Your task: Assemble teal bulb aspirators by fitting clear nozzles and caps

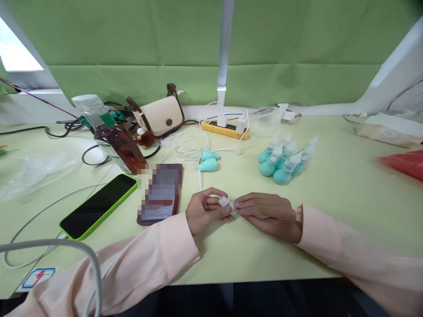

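A person's left hand (206,213) and right hand (269,213) pinched a small clear plastic piece (224,201) between their fingertips over a pale green table (346,207). A cluster of teal bulbs (282,174) with translucent nozzles stood nearby, while two more teal bulbs (209,165) lay near a white cable (200,179). At left, a white-capped bottle (120,144) contained reddish-brown liquid below its clear neck, near a flap-closed cream handbag (160,114).
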A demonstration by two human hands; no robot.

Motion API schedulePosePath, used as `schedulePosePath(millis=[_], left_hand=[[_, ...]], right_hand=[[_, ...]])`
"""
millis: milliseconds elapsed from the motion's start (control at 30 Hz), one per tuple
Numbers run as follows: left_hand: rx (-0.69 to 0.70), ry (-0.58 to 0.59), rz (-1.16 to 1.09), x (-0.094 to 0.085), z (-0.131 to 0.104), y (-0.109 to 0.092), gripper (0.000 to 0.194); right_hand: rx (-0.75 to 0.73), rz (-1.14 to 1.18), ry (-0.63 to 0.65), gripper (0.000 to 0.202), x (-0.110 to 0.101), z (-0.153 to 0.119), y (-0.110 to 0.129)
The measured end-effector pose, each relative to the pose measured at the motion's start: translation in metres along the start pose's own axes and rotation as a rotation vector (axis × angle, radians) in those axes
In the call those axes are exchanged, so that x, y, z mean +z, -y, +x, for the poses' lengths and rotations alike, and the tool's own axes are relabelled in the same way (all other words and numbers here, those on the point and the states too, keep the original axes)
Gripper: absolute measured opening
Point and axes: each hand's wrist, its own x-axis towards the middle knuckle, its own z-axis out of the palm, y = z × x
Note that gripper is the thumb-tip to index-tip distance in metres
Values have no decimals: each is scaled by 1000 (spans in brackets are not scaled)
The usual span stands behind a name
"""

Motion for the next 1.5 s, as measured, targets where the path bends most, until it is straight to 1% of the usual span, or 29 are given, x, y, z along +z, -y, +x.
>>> schedulePosePath(millis=[233,333,500,567,633,667,733,833,933,967,1033,1167,1300,1367,1500], left_hand=[[19,31,21,1,-3,-1,34],[39,59,9,1,-4,-1,36],[77,129,-18,2,-6,-2,34],[72,139,-32,2,-6,-3,33],[53,137,-35,2,-7,-4,33],[46,132,-30,2,-7,-4,33],[38,116,-17,2,-8,-4,33],[27,103,-10,3,-10,-5,33],[40,118,-32,4,-12,-6,34],[51,129,-44,5,-12,-6,34],[74,149,-67,4,-12,-6,35],[123,196,-76,3,-12,-4,37],[143,184,-17,3,-12,-2,36],[148,175,6,3,-13,-1,34],[186,211,37,2,-13,1,32]], right_hand=[[-146,-140,63,20,-2,-2,2],[-190,-184,91,20,-4,-4,0],[-320,-245,250,16,-8,-10,-6],[-319,-240,278,17,-8,-11,-6],[-260,-197,239,19,-6,-10,-3],[-197,-152,202,21,-5,-9,-1],[-27,-25,126,25,-3,-6,4],[248,231,68,26,-1,-3,9],[425,458,14,23,1,-4,10],[453,486,-12,23,2,-4,10],[472,449,-37,27,4,-4,10],[471,326,38,30,7,-3,8],[518,366,89,24,8,-3,6],[512,392,109,23,8,-4,4],[504,407,110,21,8,-4,3]])
